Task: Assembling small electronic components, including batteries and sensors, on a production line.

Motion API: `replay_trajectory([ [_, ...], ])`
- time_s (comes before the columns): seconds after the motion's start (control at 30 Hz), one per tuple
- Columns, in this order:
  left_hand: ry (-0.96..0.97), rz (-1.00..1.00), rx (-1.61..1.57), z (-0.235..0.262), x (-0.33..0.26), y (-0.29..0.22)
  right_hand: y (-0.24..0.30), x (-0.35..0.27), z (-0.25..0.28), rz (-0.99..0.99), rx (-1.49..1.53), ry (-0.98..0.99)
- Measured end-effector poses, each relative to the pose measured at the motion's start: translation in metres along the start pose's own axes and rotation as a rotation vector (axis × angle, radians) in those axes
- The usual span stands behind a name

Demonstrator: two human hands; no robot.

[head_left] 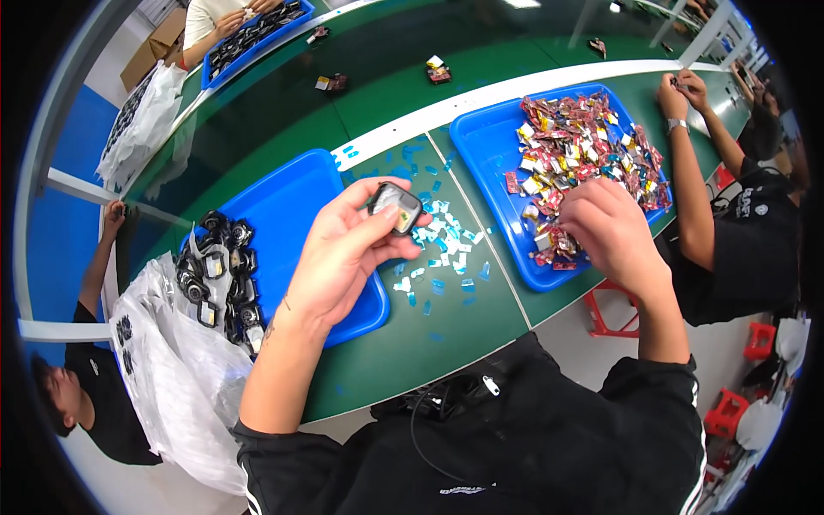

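Our left hand (pixel 339 245) grips a black case (pixel 403 198) towards twelve o'clock, thumb across its face, likely for steadiness. At three o'clock our right hand (pixel 611 232) curls over the blue tray (pixel 486 154); whether its fingers grip anything, we can't tell.

Worktop (pixel 369 378): green, edge curved by the lens, with a thin pale seam running across it. White strip (pixel 390 135) along its far side; beyond it, a glossy dark green band (pixel 378 103).

Frame: pale grey upright (pixel 30 215) at far left, with crossbar (pixel 64 331); white upright (pixel 708 39) at upper right.

Floor (pixel 558 330): light grey. Blue surface (pixel 77 146) at left, floor or partition unclear.

Seating: red stool (pixel 759 341) and second red stool (pixel 726 414), lower right.

Cardboard box (pixel 154 47): brown, upper left.

Light: bright white patch (pixel 522 3), top edge.
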State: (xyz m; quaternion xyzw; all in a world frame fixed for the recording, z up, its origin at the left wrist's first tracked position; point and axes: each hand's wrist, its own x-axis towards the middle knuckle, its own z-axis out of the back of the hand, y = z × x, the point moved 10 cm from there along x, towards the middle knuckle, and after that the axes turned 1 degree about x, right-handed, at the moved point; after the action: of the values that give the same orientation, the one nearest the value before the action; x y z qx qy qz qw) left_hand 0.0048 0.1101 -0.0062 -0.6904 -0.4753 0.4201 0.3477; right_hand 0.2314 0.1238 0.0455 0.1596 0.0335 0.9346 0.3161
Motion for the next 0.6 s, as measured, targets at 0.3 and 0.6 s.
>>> replay_trajectory([
  [0.3, 0.095, -0.019, 0.002, -0.020, 0.008, 0.001, -0.043, 0.009, 0.003, -0.314, 0.444, 0.006],
  [0.6, 0.090, -0.155, 0.409, -0.033, 0.003, -0.007, -0.002, 0.037, 0.003, -0.198, 0.657, 0.069],
])
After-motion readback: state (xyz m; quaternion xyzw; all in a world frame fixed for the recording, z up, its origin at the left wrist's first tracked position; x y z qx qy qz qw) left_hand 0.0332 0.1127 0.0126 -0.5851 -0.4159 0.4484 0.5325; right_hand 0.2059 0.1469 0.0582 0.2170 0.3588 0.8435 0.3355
